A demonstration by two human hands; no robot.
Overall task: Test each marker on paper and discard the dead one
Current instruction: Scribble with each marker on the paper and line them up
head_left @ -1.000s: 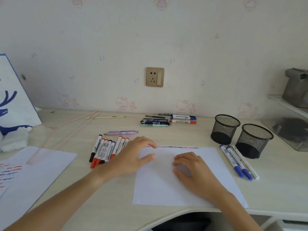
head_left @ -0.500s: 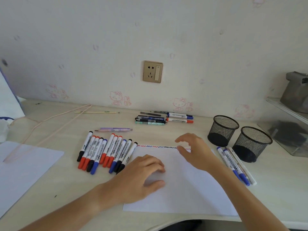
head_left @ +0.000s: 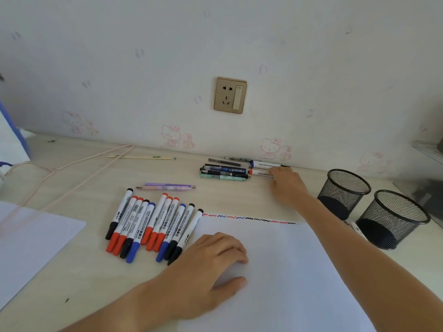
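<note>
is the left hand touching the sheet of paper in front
Touching. The head view shows the left hand lying flat on the left part of the paper, fingers spread on the sheet with no gap under them.

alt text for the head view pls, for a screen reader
A person's right hand reaches to the markers by the wall, fingers at a red-capped one, while the left hand rests flat on a white sheet with coloured squiggles along its top edge. A row of capped markers lies left of the sheet; two mesh cups stand to the right.
</note>
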